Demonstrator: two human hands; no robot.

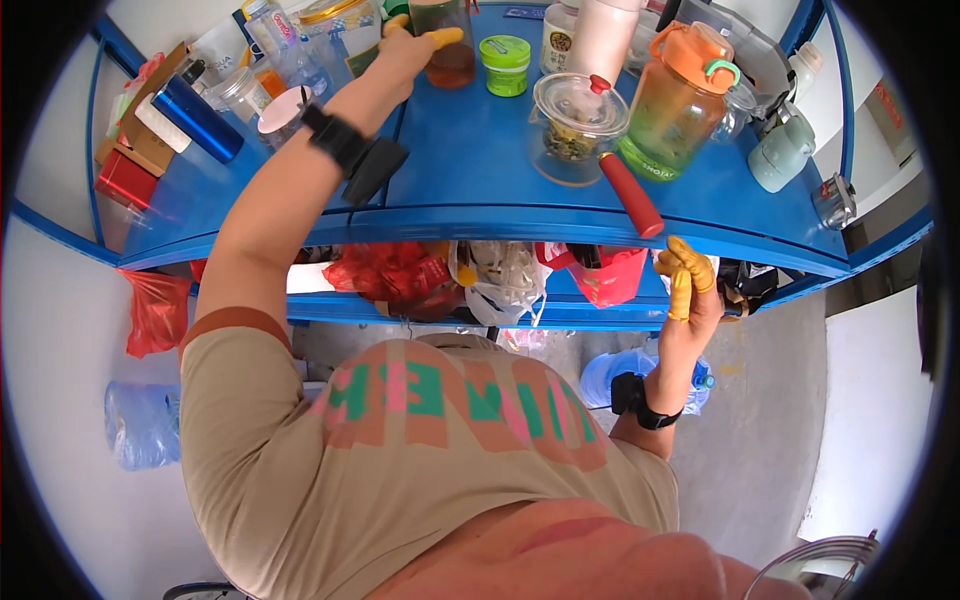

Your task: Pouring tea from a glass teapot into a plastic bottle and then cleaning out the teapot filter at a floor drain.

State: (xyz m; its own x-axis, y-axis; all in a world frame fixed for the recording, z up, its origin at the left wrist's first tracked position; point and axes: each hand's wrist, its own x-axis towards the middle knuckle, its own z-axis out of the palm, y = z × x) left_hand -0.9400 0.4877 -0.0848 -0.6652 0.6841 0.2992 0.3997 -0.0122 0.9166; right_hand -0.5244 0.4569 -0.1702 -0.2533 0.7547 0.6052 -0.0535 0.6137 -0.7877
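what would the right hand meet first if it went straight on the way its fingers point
Probably the red handle of the glass pot, just up-left of the right hand in the picture; depth is unclear, so the blue shelf edge might come first.

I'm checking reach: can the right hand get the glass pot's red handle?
Probably yes: the red handle points toward the right hand, and nothing visible stands between them.

Finger covers (680,296) are yellow, the jarred liquid (450,73) reddish-brown, the tub (505,70) lime green, the shelf (470,150) blue.
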